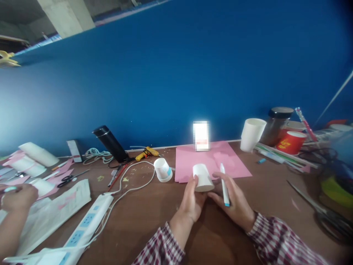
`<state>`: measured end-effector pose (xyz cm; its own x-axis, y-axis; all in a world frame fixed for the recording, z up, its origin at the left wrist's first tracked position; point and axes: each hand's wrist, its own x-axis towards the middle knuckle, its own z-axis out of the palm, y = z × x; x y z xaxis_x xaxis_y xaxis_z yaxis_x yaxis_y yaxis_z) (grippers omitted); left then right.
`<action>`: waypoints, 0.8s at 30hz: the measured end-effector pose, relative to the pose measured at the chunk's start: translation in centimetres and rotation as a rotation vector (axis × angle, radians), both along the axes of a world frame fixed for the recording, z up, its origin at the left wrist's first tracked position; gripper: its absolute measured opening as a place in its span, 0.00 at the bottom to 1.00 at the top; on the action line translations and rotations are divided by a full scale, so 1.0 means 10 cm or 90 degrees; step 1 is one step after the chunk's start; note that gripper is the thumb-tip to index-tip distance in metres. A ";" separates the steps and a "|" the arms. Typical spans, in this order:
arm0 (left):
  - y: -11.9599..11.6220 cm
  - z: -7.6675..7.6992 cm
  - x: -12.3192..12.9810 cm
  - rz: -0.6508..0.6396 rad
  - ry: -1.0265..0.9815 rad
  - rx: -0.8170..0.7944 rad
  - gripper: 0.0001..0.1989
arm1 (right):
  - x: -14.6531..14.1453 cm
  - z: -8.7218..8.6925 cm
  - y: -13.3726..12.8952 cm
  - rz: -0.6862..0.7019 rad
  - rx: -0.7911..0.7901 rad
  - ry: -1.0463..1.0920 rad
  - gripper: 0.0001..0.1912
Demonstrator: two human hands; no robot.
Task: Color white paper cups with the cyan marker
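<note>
A white paper cup (202, 177) is gripped in my left hand (191, 200), tilted over the brown table near the front edge of some pink paper (187, 162). My right hand (234, 197) holds a white marker (224, 187) with a blue end between its fingers, and its fingertips are close to the cup's right side. Whether they touch the cup I cannot tell. Another white cup (162, 170) with a blue patch stands upside down to the left. A small blue cap (261, 161) lies on the table to the right.
At left are a power strip (88, 221), a yellow glue gun (147, 152), a black bottle (110, 143) and another person's hand (20, 197). Stacked white cups (252, 134), a red cup (291, 142) and large scissors (317, 209) are at right. A blue partition (165, 73) rises behind.
</note>
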<state>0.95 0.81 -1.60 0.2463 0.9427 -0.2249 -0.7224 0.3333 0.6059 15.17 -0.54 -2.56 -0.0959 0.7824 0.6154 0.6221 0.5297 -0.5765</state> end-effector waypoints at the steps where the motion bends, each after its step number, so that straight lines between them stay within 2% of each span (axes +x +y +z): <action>1: 0.02 0.00 -0.01 0.005 -0.011 -0.018 0.19 | 0.00 0.00 -0.01 -0.009 -0.003 0.014 0.26; 4: 0.05 0.01 -0.04 0.016 -0.054 -0.040 0.18 | -0.02 -0.02 -0.01 -0.041 0.012 0.072 0.28; 9: 0.09 0.06 -0.07 0.000 -0.074 -0.045 0.18 | -0.02 -0.03 -0.01 -0.082 0.014 0.178 0.13; 12: 0.12 0.08 -0.09 0.009 -0.051 -0.057 0.18 | 0.00 -0.02 -0.01 -0.078 0.007 0.228 0.13; 19: 0.16 0.04 -0.11 -0.022 -0.050 -0.039 0.17 | 0.09 0.02 -0.01 -0.028 0.044 0.167 0.13; 24: 0.16 0.02 -0.09 -0.025 -0.050 -0.050 0.19 | 0.05 0.03 -0.05 -0.063 -0.011 0.243 0.11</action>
